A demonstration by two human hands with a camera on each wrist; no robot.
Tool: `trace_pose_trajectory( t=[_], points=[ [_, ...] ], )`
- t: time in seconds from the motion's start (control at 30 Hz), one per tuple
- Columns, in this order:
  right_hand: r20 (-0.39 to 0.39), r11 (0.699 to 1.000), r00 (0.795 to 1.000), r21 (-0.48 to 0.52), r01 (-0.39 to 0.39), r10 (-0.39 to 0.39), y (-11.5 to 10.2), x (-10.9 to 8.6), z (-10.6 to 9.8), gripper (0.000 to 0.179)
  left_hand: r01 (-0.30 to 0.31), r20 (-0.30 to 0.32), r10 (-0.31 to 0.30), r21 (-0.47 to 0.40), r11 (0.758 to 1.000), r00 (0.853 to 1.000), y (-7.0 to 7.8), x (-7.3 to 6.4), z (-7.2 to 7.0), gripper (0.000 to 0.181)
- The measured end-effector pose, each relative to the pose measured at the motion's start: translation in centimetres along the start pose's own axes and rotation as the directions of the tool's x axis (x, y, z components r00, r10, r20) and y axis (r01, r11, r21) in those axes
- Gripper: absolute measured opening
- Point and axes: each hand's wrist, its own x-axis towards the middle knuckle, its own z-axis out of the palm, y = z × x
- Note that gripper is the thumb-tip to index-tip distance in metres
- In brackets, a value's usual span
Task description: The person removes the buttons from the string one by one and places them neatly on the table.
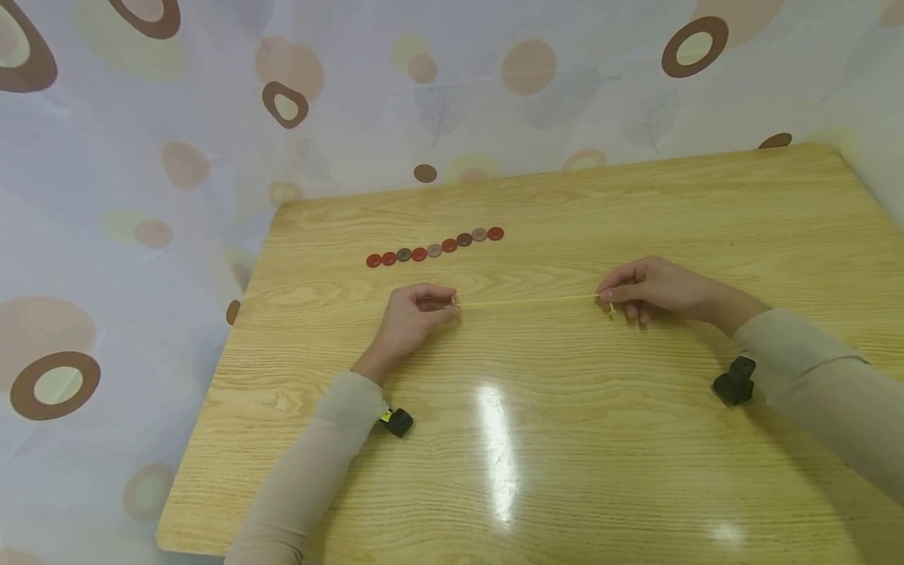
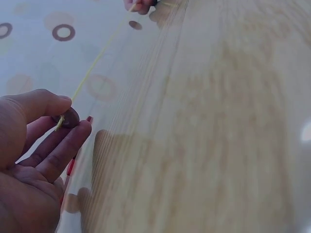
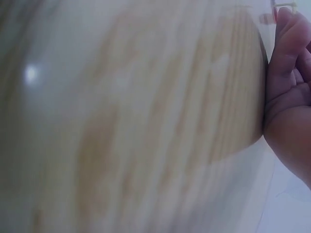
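Observation:
A thin yellow string (image 1: pixel 530 300) runs taut and nearly level between the two hands, over the wooden table. My left hand (image 1: pixel 415 320) pinches a dark brown button (image 2: pixel 71 118) between thumb and fingers at the string's left end. In the left wrist view the string passes through that button, with a short tail poking out. At the other end, my right hand (image 1: pixel 660 289) pinches the string between thumb and forefinger. A short knotted end of string (image 1: pixel 611 311) dangles below those fingers. In the right wrist view the right hand (image 3: pixel 291 63) shows only at the edge.
Several red, brown and pinkish-grey buttons (image 1: pixel 420 254) lie in a slanting row on the wooden table (image 1: pixel 607 447), beyond the left hand. A patterned cloth (image 1: pixel 480 94) hangs behind the table and along its left side. Glare marks the tabletop near the front.

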Motion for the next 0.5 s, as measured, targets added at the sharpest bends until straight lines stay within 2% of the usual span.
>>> trace_pose_trajectory(
  t=[0.5],
  points=[
    [-0.005,0.999,1.000,0.032,-0.020,0.021,-0.39,-0.01,0.06,0.036,-0.035,-0.011,0.036,0.009,0.999,0.999,-0.26,0.17,-0.66,0.028]
  ],
)
